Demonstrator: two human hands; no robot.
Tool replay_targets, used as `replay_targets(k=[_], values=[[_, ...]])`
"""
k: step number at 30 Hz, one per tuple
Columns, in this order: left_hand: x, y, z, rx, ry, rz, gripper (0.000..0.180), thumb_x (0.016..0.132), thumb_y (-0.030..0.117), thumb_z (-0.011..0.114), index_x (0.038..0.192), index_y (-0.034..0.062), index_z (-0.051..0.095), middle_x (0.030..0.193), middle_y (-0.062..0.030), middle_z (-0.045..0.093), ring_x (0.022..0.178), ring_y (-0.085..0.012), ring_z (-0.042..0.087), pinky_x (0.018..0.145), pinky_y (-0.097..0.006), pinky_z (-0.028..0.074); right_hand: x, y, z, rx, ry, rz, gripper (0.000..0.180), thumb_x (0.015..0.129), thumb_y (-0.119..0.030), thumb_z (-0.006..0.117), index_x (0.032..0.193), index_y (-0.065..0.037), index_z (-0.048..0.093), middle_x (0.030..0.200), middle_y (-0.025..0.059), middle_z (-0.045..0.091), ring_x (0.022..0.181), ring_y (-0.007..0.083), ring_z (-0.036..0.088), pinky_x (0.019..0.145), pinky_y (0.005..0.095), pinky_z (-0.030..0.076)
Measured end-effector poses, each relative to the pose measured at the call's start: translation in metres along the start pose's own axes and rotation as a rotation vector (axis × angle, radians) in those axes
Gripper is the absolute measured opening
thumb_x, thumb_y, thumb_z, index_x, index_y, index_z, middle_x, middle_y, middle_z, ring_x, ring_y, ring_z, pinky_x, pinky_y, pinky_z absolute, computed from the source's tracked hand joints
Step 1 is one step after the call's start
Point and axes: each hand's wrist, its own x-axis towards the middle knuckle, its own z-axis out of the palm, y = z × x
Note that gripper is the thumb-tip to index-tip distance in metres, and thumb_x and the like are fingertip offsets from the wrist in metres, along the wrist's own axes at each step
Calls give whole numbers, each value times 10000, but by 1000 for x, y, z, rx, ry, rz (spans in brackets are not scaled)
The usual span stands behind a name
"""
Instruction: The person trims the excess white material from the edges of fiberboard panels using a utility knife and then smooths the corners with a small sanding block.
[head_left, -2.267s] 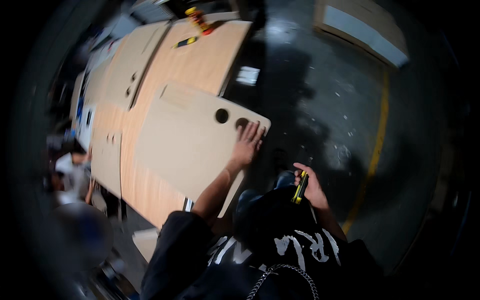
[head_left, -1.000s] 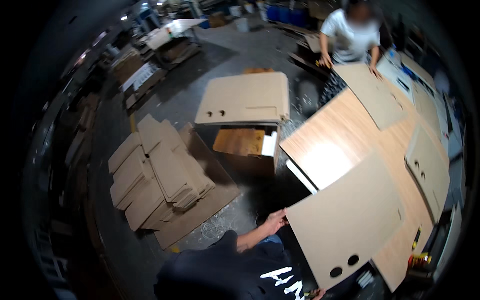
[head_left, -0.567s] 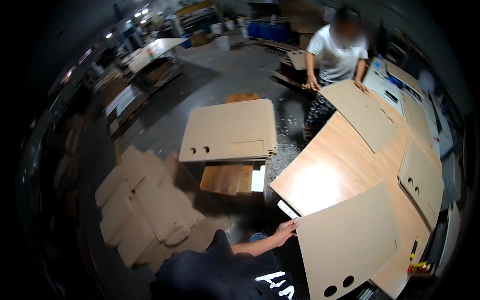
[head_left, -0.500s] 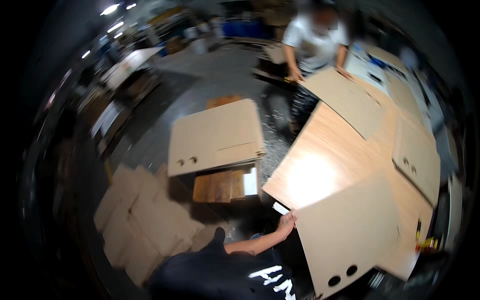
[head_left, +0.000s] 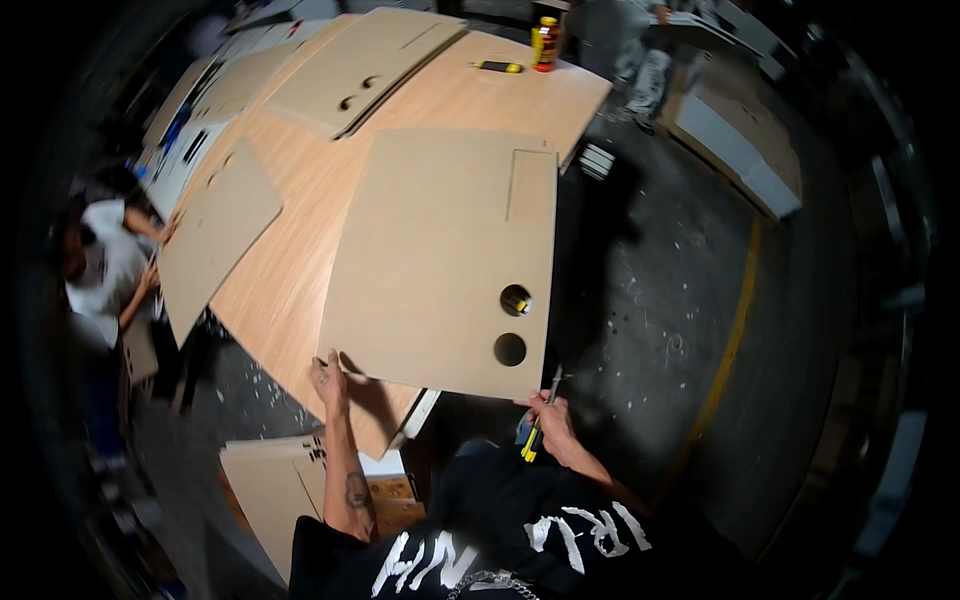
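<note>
A large flat brown board (head_left: 440, 250) with two round holes near its right edge and a thin rectangular outline at its upper right lies partly over the wood-grain table (head_left: 330, 235). My left hand (head_left: 330, 383) is closed on its near left corner. My right hand (head_left: 552, 418) is at the near right corner, closed around a yellow-and-black utility knife (head_left: 531, 443) and touching the board's edge. The knife's metal end points up past my fingers. Part of the yellow handle of another tool shows through the upper hole.
Stacked brown boards (head_left: 365, 70) lie at the table's far side, near another utility knife (head_left: 497, 67) and a yellow-and-red bottle (head_left: 544, 45). At left, a co-worker (head_left: 110, 250) holds another board (head_left: 220, 235). More boards (head_left: 275, 490) stand low at front left.
The view has swung right, so the table and co-worker now appear farther left. My left hand still grips the board's corner. My right hand with the knife has come into view.
</note>
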Motion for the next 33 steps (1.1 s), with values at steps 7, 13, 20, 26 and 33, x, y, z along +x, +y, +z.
replay_targets(k=[7, 13, 20, 26, 33], values=[[2, 37, 82, 620, 28, 755, 726, 909, 439, 536, 1401, -55, 333, 1474, -367, 176, 1368, -517, 171, 1074, -602, 217, -11, 38, -3, -347, -339, 67, 283, 952, -306, 545, 972, -30, 605, 893, 72, 703, 554, 69, 493, 497, 220, 405], [19, 160, 191, 702, -231, 958, 638, 977, 401, 405, 1436, -27, 285, 1524, -232, 217, 1424, -398, 148, 1113, -594, 119, 33, -5, -31, 402, -50, 283, 507, 956, -559, 423, 1183, -116, 517, 742, 69, 587, 559, 140, 507, 506, 294, 430], [11, 221, 269, 803, -164, 925, 676, 989, 483, 288, 1488, 32, 221, 1563, -166, 168, 1453, -324, 106, 1139, -552, 70, 171, -127, -43, 595, -141, -95, 185, 967, -249, 551, 958, -65, 565, 799, 55, 556, 740, 185, 593, 648, 362, 521], [12, 229, 266, 752, -144, 939, 675, 978, 472, 354, 1482, 37, 244, 1557, -158, 198, 1449, -317, 132, 1140, -541, 85, 284, -224, -11, 26, -91, -745, 302, 992, -97, 454, 1288, -51, 412, 992, 104, 663, 802, 159, 647, 691, 284, 515], [15, 228, 272, 762, -128, 952, 641, 983, 447, 388, 1481, 63, 262, 1545, -153, 230, 1436, -319, 174, 1146, -515, 96, 319, -255, 3, -430, 210, -974, 305, 937, -147, 565, 1222, -37, 552, 970, 142, 677, 802, 196, 646, 748, 300, 496]])
